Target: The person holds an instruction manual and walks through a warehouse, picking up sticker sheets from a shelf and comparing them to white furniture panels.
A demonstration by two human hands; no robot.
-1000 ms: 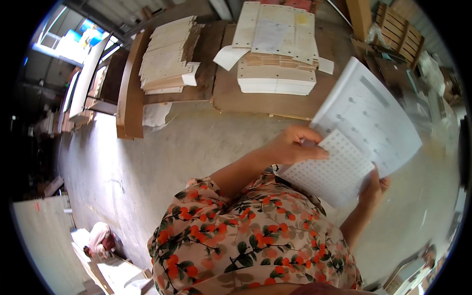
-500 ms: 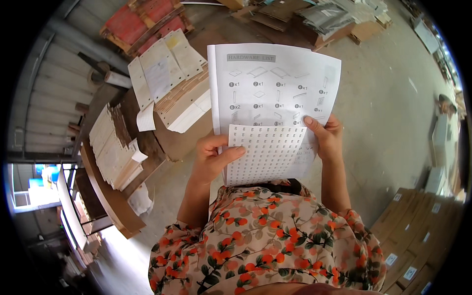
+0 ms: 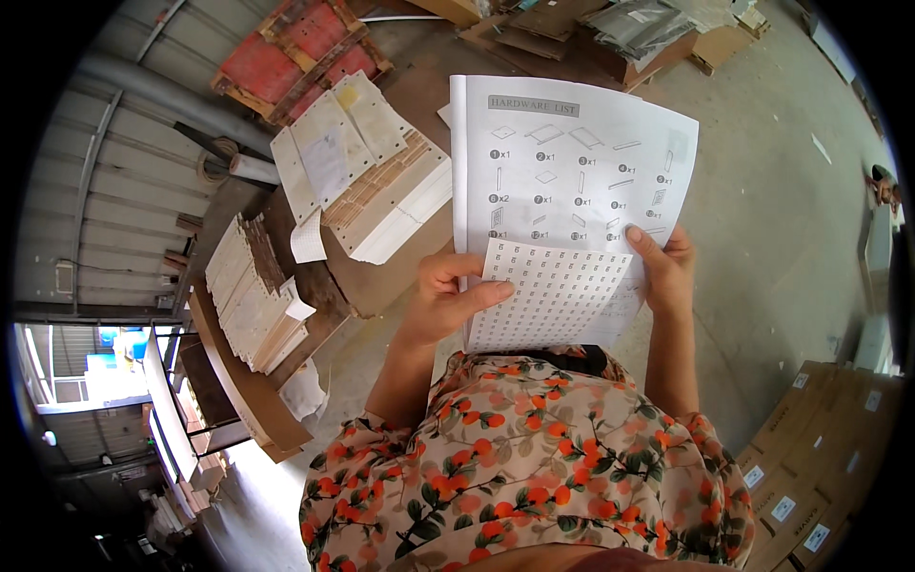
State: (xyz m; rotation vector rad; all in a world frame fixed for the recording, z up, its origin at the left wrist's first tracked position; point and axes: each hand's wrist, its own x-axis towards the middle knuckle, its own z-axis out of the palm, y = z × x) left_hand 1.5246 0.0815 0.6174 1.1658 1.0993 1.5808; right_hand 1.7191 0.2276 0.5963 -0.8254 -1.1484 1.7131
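I hold a white printed instruction booklet (image 3: 562, 172) up in front of my body, with small line drawings of panels and parts on its page. Over its lower part lies a sheet of small printed number labels (image 3: 548, 296), laid out in rows. My left hand (image 3: 456, 296) is closed on the left edge of both, thumb on top of the label sheet. At the right edge my right hand (image 3: 664, 267) pinches the booklet, its thumb on the page just beside the label sheet's upper right corner. The other fingers are mostly hidden behind the paper.
On a brown table (image 3: 329, 315) to the left stand stacks of white panels (image 3: 405, 210) and narrow pale boards (image 3: 248, 296). A red and wooden pallet (image 3: 286, 62) is behind them. Flattened cardboard (image 3: 543, 33) lies at the back. Brown cartons (image 3: 810, 467) are stacked at right.
The view has swung a little to the left, so the surroundings, papers and both hands appear farther right. Slightly more of the drawings' lower row shows above the label sheet. Both grips stay the same.
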